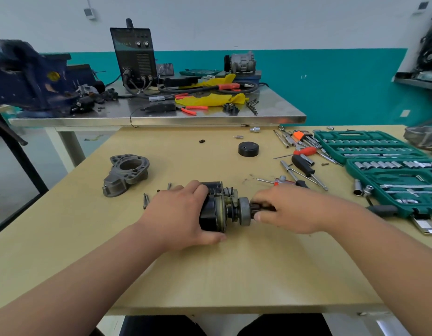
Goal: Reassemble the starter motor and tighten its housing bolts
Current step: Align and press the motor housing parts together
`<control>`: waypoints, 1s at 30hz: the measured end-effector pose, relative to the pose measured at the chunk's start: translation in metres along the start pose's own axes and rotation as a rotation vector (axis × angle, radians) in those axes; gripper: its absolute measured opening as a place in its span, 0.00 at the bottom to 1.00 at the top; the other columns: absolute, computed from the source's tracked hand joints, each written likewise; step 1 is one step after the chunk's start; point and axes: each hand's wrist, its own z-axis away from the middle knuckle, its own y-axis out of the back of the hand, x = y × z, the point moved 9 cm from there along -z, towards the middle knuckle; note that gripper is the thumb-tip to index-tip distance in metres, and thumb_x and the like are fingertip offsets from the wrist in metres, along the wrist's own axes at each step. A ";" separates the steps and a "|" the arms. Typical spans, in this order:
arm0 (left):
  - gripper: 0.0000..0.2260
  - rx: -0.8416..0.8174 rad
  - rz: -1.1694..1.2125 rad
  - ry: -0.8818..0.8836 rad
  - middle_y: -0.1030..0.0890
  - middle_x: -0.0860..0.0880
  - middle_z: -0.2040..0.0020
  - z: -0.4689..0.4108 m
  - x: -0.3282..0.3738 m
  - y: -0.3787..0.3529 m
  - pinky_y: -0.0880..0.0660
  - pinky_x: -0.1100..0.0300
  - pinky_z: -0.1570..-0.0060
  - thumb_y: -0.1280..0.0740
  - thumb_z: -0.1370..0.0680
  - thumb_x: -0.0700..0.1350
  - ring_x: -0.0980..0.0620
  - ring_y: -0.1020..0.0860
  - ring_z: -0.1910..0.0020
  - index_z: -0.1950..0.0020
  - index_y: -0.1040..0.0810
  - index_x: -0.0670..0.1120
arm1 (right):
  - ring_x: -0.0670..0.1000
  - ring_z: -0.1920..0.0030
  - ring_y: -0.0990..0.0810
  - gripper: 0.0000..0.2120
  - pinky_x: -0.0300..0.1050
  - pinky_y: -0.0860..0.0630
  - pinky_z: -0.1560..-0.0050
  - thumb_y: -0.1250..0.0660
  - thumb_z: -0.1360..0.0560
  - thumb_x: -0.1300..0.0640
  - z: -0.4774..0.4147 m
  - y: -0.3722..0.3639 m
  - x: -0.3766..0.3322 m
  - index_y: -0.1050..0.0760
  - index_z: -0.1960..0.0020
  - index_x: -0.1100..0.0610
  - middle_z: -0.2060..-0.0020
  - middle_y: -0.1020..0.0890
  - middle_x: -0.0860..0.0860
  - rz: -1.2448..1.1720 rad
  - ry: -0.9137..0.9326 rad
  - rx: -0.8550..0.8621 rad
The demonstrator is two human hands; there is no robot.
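Left hand (178, 214) clasps motor (210, 212) — right hand (290, 209) (fingers (261, 198) curled) pinches pinion (255, 206).

a steel table (161, 120) stands behind the wooden bench (210, 267), with a blue vise (28, 76) at its left end and a black welding machine (135, 57) upright near the middle, cables trailing from its front. crumpled yellow cloth (210, 100) lies on the steel top with orange-handled pliers (192, 109) just in front. a grey compressor-like unit (241, 61) sits at the far right, before the teal wall (343, 81).
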 end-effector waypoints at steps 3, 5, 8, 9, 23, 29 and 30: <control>0.39 -0.047 0.034 -0.034 0.32 0.58 0.53 -0.001 -0.002 -0.002 0.34 0.58 0.63 0.44 0.44 0.79 0.52 0.25 0.56 0.44 0.32 0.53 | 0.47 0.55 0.24 0.09 0.46 0.25 0.56 0.37 0.22 0.45 0.002 0.002 -0.011 0.29 0.48 0.49 0.54 0.22 0.45 0.137 0.049 0.137; 0.40 -0.058 0.033 -0.040 0.31 0.58 0.52 -0.002 -0.003 -0.002 0.34 0.58 0.63 0.45 0.45 0.80 0.51 0.24 0.56 0.45 0.33 0.53 | 0.48 0.53 0.25 0.08 0.47 0.24 0.53 0.37 0.22 0.45 0.004 -0.001 -0.017 0.34 0.48 0.47 0.51 0.23 0.45 0.230 0.070 0.213; 0.40 -0.060 0.012 -0.040 0.33 0.58 0.54 -0.002 -0.002 -0.003 0.35 0.58 0.63 0.46 0.45 0.81 0.52 0.26 0.56 0.45 0.33 0.53 | 0.42 0.46 0.27 0.19 0.39 0.28 0.50 0.34 0.28 0.39 0.008 0.006 -0.006 0.35 0.41 0.43 0.44 0.27 0.39 0.073 0.001 0.181; 0.40 -0.067 0.013 -0.047 0.35 0.58 0.54 -0.003 -0.001 -0.004 0.36 0.58 0.63 0.45 0.45 0.80 0.53 0.27 0.57 0.45 0.34 0.53 | 0.39 0.42 0.32 0.30 0.38 0.31 0.46 0.34 0.33 0.34 0.009 0.010 -0.004 0.38 0.35 0.41 0.40 0.31 0.37 -0.020 -0.011 0.176; 0.26 -0.144 -0.040 -0.072 0.38 0.56 0.56 -0.009 -0.001 -0.001 0.39 0.58 0.68 0.36 0.37 0.67 0.51 0.25 0.63 0.47 0.34 0.53 | 0.46 0.34 0.41 0.48 0.45 0.34 0.35 0.36 0.31 0.30 -0.024 -0.005 -0.045 0.47 0.22 0.57 0.32 0.31 0.49 0.144 0.160 0.262; 0.25 -0.146 -0.124 -0.085 0.33 0.53 0.51 -0.014 0.007 0.004 0.34 0.58 0.67 0.35 0.34 0.66 0.49 0.24 0.63 0.45 0.32 0.51 | 0.44 0.37 0.42 0.48 0.43 0.34 0.37 0.36 0.31 0.31 -0.025 -0.003 -0.038 0.47 0.22 0.57 0.35 0.30 0.49 0.089 0.152 0.231; 0.25 -0.155 -0.126 -0.096 0.33 0.53 0.51 -0.015 0.008 0.003 0.34 0.58 0.67 0.35 0.34 0.66 0.49 0.25 0.64 0.45 0.32 0.52 | 0.44 0.37 0.42 0.48 0.44 0.33 0.38 0.36 0.30 0.31 -0.024 -0.004 -0.039 0.48 0.22 0.58 0.35 0.30 0.49 0.088 0.150 0.232</control>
